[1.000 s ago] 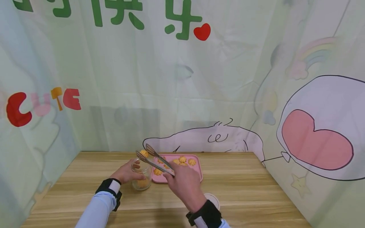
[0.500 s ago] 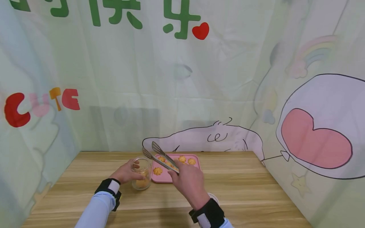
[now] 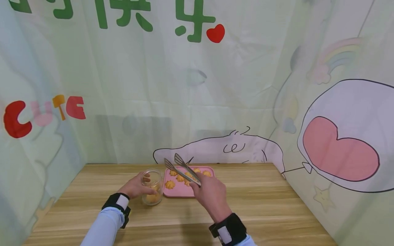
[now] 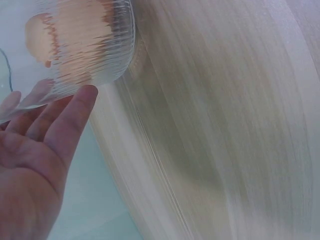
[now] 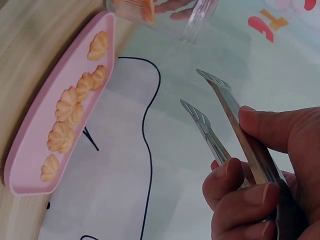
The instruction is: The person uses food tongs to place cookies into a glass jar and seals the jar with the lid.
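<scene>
My left hand (image 3: 134, 186) grips a clear glass jar (image 3: 158, 178) standing on the table, fingers and thumb round its side. Ribbed glass shows in the left wrist view, with piped cookies (image 4: 82, 40) inside. My right hand (image 3: 213, 195) holds metal tongs (image 5: 250, 150), thumb on one arm and fingers curled under the other. Their slotted tips stand apart with nothing between them, above the pink tray (image 3: 175, 193). Several golden swirl cookies (image 5: 66, 106) lie on that tray, just right of the jar. Tongs and right hand cover part of the tray in the head view.
The wood-grain table (image 3: 261, 201) ends at a printed cloth backdrop (image 3: 197, 102) right behind the tray. Cloth walls also close off the left and right sides.
The tongs have swung right from the jar's mouth to over the tray. The cookie at their tips is gone from them. A round white lid is now hidden behind my right wrist.
</scene>
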`<state>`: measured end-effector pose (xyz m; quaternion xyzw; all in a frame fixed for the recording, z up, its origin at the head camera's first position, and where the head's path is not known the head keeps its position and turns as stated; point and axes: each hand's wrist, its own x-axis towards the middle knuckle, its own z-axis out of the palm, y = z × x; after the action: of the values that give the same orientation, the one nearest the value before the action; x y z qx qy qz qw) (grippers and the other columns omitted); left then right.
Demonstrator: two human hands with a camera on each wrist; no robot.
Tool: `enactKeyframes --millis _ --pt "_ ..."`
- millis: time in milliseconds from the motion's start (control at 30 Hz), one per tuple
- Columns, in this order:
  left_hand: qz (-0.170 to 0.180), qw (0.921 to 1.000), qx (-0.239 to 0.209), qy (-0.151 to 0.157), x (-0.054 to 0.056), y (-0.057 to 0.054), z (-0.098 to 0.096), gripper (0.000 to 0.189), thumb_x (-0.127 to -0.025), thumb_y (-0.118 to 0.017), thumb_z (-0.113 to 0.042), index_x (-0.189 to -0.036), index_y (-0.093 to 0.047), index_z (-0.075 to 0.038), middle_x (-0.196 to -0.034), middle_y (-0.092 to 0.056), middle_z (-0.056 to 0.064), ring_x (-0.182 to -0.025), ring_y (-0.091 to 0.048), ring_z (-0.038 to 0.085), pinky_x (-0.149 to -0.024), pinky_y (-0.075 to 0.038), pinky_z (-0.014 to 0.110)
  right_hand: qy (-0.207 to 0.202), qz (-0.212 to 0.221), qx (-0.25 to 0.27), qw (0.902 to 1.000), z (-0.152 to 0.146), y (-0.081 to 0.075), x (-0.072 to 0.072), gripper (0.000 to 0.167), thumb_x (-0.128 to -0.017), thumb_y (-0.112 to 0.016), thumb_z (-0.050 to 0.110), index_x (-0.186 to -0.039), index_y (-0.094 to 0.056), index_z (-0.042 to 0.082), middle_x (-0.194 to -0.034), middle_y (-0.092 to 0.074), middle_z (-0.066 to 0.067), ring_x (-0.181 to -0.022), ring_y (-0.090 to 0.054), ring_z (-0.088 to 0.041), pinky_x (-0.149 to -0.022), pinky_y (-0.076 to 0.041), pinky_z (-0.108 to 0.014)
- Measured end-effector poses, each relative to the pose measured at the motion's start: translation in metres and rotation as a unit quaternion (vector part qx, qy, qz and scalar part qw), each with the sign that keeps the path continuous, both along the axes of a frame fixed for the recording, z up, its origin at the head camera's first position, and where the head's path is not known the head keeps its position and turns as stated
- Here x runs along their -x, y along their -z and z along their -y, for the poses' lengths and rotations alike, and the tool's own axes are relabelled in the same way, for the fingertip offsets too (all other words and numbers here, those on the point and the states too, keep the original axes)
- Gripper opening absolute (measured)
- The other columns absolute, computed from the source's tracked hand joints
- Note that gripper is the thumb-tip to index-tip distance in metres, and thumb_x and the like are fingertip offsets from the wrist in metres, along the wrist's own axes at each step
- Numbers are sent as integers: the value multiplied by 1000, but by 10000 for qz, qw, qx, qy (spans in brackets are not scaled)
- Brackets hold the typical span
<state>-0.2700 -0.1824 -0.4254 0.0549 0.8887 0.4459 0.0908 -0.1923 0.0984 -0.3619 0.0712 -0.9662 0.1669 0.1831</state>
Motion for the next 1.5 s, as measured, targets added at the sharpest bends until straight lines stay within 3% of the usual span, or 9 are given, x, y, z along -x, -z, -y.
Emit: enactKeyframes --millis 467,600,833,1067,1500 --pt "47 10000 -35 -16 0 0 1 86 -80 -91 -19 -146 -43 8 -143 -55 35 -131 -55 52 -109 -45 65 579 629 -16 9963 -14 18 13 42 -93 -82 37 -123 -78 9 -84 -71 -5 -64 -54 -17 -51 -40 -31" --pt "20 10000 -12 -11 -1 -1 1 86 -80 -91 -19 -145 -43 9 -143 -55 35 -131 -55 52 -109 -45 65 725 790 -149 9941 -18 27 17 36 -93 -82 37 -116 -80 10 -85 -71 -4 -67 -57 -17 -56 -45 -34" --pt "49 10000 -25 -57 0 0 1 86 -79 -91 -20 -145 -44 8 -143 -55 34 -131 -55 51 -109 -45 64 769 805 -428 9929 -24 42 21 25 -92 -82 35 -94 -77 10 -70 -61 -2 -61 -53 -18 -54 -43 -35" --pt "87 9999 -68 -62 1 0 0 87 -79 -91 -19 -146 -43 8 -144 -55 34 -131 -55 51 -109 -45 64 909 1095 -550 9883 -25 52 24 27 -93 -80 37 -95 -76 11 -66 -54 -1 -59 -50 -17 -53 -37 -32" --pt "81 9999 -75 -65 1 0 0 86 -79 -91 -19 -146 -43 8 -144 -55 34 -132 -54 52 -109 -45 64 640 608 -520 9947 -26 64 14 22 -89 -83 27 -84 -71 9 -67 -61 -4 -60 -57 -21 -53 -48 -41"
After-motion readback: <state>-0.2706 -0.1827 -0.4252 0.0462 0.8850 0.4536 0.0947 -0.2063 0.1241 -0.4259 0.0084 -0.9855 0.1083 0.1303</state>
